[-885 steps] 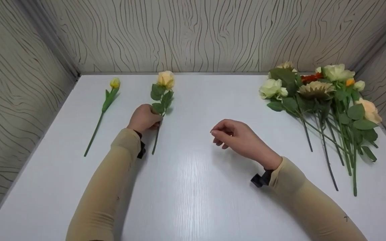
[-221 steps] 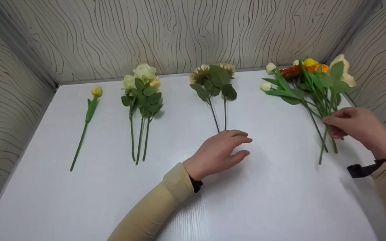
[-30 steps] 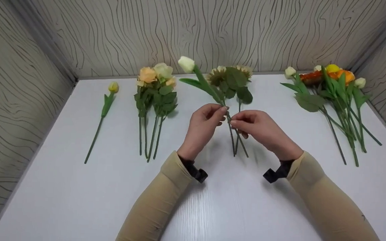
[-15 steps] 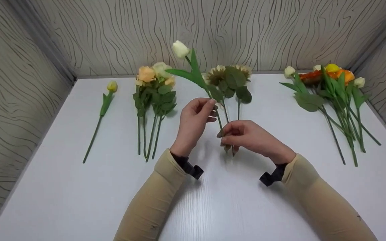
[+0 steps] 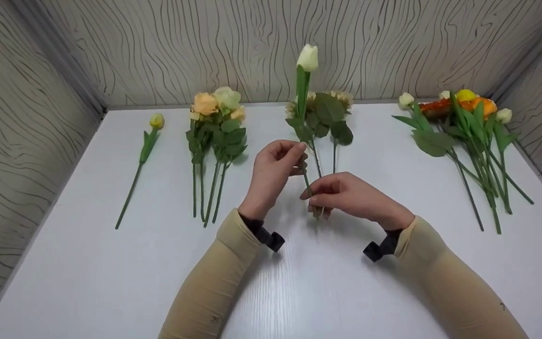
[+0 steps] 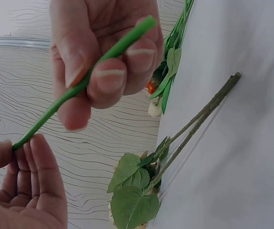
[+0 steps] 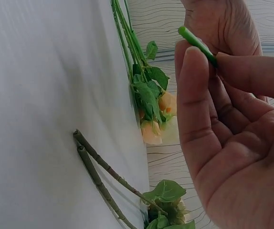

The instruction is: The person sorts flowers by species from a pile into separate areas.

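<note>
White tulip [image 5: 302,94] held above tabletop [image 5: 87,263], long axis tilted: bloom up and far, stem end low and near. Left hand [image 5: 274,172] pinches mid-stem; right hand [image 5: 346,195] pinches lower stem. Yellow tulip [image 5: 146,151] lies well left, left hand nearer.

White table [image 5: 68,273] with glossy sheen, back wall [image 5: 158,47] of wavy dark lines, matching left wall [image 5: 3,141], grey corner strip [image 5: 57,54]
</note>
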The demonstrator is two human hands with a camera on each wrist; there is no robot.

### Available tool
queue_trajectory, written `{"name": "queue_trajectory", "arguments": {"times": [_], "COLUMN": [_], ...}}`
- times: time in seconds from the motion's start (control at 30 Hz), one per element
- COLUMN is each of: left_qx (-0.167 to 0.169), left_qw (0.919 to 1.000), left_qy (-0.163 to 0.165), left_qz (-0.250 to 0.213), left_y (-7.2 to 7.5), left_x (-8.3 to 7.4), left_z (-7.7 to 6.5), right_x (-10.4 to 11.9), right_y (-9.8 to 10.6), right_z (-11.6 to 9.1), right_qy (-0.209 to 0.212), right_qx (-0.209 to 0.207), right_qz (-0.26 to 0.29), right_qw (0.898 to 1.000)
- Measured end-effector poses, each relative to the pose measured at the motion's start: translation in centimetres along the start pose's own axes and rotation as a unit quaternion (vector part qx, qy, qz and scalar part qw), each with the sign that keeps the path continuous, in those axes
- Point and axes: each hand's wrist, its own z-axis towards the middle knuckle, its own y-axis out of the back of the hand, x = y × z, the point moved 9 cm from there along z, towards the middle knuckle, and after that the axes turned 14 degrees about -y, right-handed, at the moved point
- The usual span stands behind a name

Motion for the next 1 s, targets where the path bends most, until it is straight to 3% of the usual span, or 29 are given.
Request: {"name": "queue_trajectory", "arguments": {"times": [0.2, 0.37, 0.47, 0.53, 0.63, 0.7, 0.77, 0.83, 0.9, 0.97, 1.0], "left_qx": [0.017, 0.006, -0.002, -0.011, -0.024, -0.033, -0.042, -0.043, -0.039, -0.029, -0.023], "left_qw": [0.9997, 0.9992, 0.9969, 0.993, 0.9778, 0.9596, 0.9311, 0.8941, 0.8506, 0.8084, 0.7921], "left_qy": [0.016, 0.023, 0.017, 0.01, 0.003, 0.0, -0.005, -0.017, -0.021, -0.031, -0.032], "left_qz": [0.001, 0.033, 0.077, 0.117, 0.208, 0.279, 0.362, 0.445, 0.524, 0.587, 0.609], "left_y": [0.4, 2.6, 5.4, 8.0, 12.7, 15.9, 18.8, 21.3, 23.3, 25.0, 25.7], "left_x": [0.2, -0.3, -1.7, -3.0, -5.3, -6.8, -8.1, -9.2, -9.9, -10.1, -9.9], "left_z": [-0.1, 0.0, 0.4, 0.6, 0.6, 0.6, 0.4, 0.1, -0.2, -0.6, -0.8], "right_x": [0.1, -0.1, -0.2, -0.2, -0.2, -0.3, -0.3, -0.3, -0.3, -0.2, -0.2], "right_y": [0.0, 0.2, 0.8, 1.2, 1.7, 1.9, 2.1, 2.2, 2.2, 2.2, 2.1], "right_z": [0.0, 0.1, 0.1, 0.0, 0.0, 0.0, 0.0, 0.0, 0.0, -0.1, -0.1], "right_qy": [-0.001, -0.01, -0.012, -0.012, -0.01, -0.011, -0.012, -0.011, -0.011, -0.012, -0.012], "right_qx": [0.001, -0.008, -0.021, -0.029, -0.036, -0.041, -0.044, -0.046, -0.047, -0.048, -0.048], "right_qz": [0.005, 0.015, 0.023, 0.026, 0.024, 0.021, 0.02, 0.02, 0.022, 0.023, 0.022], "right_qw": [1.0, 1.0, 0.999, 0.999, 0.999, 0.999, 0.999, 0.999, 0.999, 0.999, 0.999]}}
